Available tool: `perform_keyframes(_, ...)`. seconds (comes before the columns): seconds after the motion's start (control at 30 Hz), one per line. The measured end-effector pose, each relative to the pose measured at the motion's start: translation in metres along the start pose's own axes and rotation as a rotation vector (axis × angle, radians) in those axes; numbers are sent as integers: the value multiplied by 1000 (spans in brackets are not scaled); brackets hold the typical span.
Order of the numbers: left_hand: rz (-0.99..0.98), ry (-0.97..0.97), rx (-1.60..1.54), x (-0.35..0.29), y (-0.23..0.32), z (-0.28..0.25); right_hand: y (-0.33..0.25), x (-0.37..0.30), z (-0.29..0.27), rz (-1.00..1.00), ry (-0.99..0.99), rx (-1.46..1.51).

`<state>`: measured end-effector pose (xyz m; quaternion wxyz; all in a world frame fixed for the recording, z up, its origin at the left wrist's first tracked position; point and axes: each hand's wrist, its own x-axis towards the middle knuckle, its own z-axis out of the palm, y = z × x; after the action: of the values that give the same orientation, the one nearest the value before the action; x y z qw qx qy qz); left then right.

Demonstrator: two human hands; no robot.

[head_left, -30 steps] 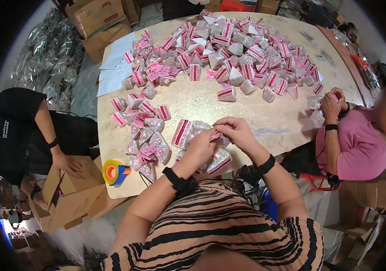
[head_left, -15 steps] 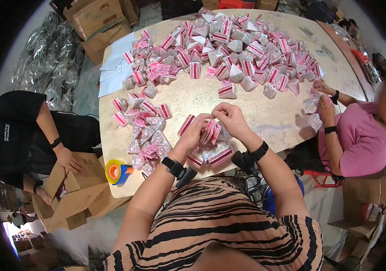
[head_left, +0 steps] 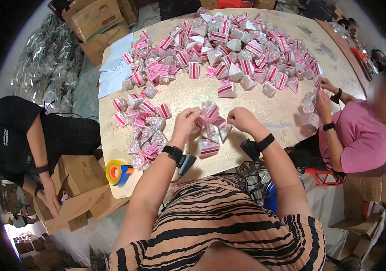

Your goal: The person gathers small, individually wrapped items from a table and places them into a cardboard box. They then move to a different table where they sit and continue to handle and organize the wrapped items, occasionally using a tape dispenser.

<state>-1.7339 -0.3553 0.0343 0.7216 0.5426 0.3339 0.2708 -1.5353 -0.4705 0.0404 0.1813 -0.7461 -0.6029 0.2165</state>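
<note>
Near the front middle of the table, my left hand [head_left: 186, 125] pinches the edge of a pink ribbon-like bundle [head_left: 210, 118] that joins several glittery wedge-shaped pieces. Just right of it my right hand [head_left: 243, 122] is closed, thumb and fingertips together; whatever lies between them is too small to make out. A silvery wedge [head_left: 225, 131] hangs or lies under the right fingertips. Nearest me is a wedge with pink and white stripes [head_left: 209, 149], like a cake slice, touching the bundle's lower side.
A big heap of striped wedges [head_left: 247, 67] covers the far table, and a smaller pile [head_left: 148, 140] sits at left beside a tape dispenser [head_left: 118, 173]. A co-worker at right [head_left: 355, 135] handles similar pieces. Another at left reaches into a cardboard box [head_left: 78, 180].
My hands have moved apart, the left one slightly leftward and the right one rightward. The bundle between them has spread out, with its wedges fanned around a pink middle.
</note>
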Motion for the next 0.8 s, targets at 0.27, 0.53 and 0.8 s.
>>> perform_keyframes(0.27, 216, -69, 282, 4, 39, -4, -47, 21, 6, -77, 185, -80)
perform_keyframes(0.53, -128, -191, 242, 21, 6, 2, -59, 33, -1, -128, 252, 16)
perform_keyframes(0.8, -143, -151, 104, 15, 9, 7, -19, 7, -32, -24, 287, 317)
